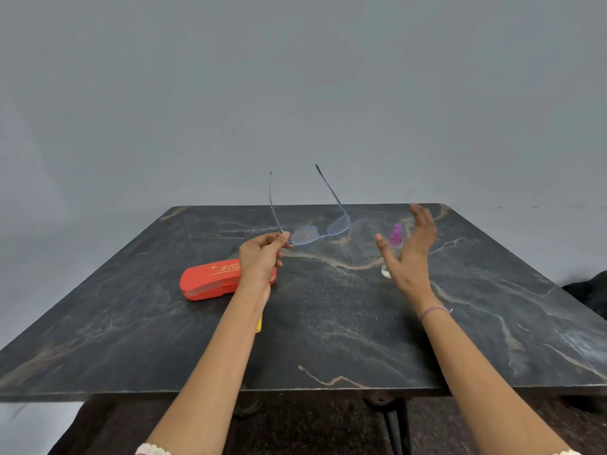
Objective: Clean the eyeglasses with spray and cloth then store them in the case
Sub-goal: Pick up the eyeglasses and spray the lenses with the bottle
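Dark marbled desk (328, 323), grey wall behind. Your left hand (261, 257) pinches the eyeglasses (315, 233) by one frame corner above the desk, with the lenses running left to right and the temples pointing up and away from you. Your right hand (410, 254) is spread open, holding nothing, close to the spray bottle (395, 236). The red case (210, 279) lies under your left wrist.

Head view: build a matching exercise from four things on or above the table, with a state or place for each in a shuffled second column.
1. eyeglasses
2. case
3. spray bottle
4. right hand

A. stands upright on the table
B. open, holding nothing
C. pinched by the left hand, lifted off the table
D. red, lying flat on the table

Pairs: 1-C, 2-D, 3-A, 4-B.
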### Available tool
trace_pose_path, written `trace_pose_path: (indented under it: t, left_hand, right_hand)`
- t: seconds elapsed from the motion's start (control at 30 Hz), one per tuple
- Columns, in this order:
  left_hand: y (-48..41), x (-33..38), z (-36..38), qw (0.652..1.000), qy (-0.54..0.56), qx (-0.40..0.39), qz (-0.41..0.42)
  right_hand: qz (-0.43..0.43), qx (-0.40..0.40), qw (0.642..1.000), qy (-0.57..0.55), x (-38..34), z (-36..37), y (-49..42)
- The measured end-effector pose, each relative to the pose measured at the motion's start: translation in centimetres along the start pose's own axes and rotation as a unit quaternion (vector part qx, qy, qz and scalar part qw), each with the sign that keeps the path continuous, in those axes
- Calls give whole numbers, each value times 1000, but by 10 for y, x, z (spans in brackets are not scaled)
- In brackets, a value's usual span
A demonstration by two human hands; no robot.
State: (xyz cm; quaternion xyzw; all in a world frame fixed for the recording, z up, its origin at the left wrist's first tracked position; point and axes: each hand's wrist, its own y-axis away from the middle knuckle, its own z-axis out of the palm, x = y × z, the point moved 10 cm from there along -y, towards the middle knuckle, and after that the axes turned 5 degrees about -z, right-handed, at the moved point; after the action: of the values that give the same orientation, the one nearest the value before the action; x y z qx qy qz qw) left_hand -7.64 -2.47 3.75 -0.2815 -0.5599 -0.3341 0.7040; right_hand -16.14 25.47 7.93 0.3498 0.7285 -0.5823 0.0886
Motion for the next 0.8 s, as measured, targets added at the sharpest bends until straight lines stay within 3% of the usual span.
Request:
trace_pose_path:
  t: [0.17,0.3,0.4,0.5,0.8]
  left_hand:
    - [0,29,-47,998,-18,51,34]
    - [-1,39,-73,996,-31,75,48]
    - [1,42,-85,995,-32,82,55]
    - [3,43,-93,993,-43,92,58]
    - [-5,32,-98,992,-60,98,53]
  right_hand:
    - [-138,-18,990,33,-84,21,7]
    - [-179,-170,969,1,-133,88,32]
    - [-185,-323,928,-24,-156,141,62]
    - [-170,-410,896,-15,-163,173,87]
    - [-113,-478,871,19,-152,195,105]
